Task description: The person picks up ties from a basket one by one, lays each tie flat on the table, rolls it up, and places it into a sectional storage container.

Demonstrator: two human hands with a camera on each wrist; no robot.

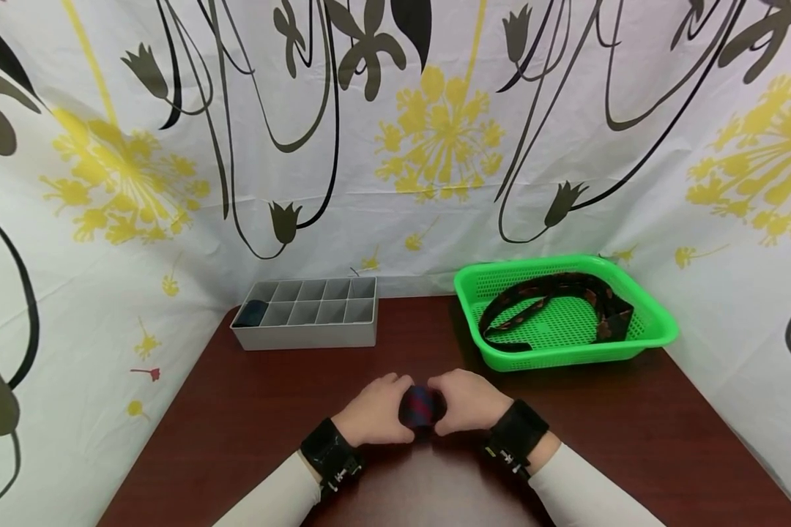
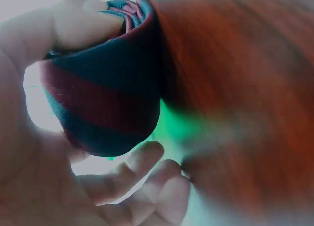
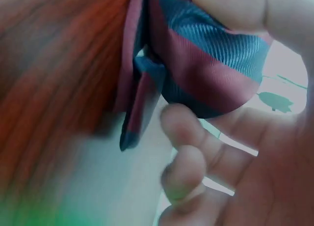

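Observation:
A rolled necktie (image 1: 420, 407) with navy and burgundy diagonal stripes is held between both hands, low over the middle of the table. My left hand (image 1: 381, 411) grips its left side, the thumb pressed against the coiled layers of the necktie (image 2: 105, 93). On the other side my right hand (image 1: 469, 402) pinches the roll with thumb and fingers. A loose end of the necktie (image 3: 143, 105) sticks out from the roll in the right wrist view. Whether the roll touches the table cannot be told.
At the back left stands a grey compartment box (image 1: 306, 337), a dark rolled cloth (image 1: 251, 313) in its front-left compartment. A green basket (image 1: 567, 357) at the back right holds a dark patterned necktie (image 1: 613, 322). Behind the brown table (image 1: 237, 410) hangs a floral curtain (image 1: 428, 249).

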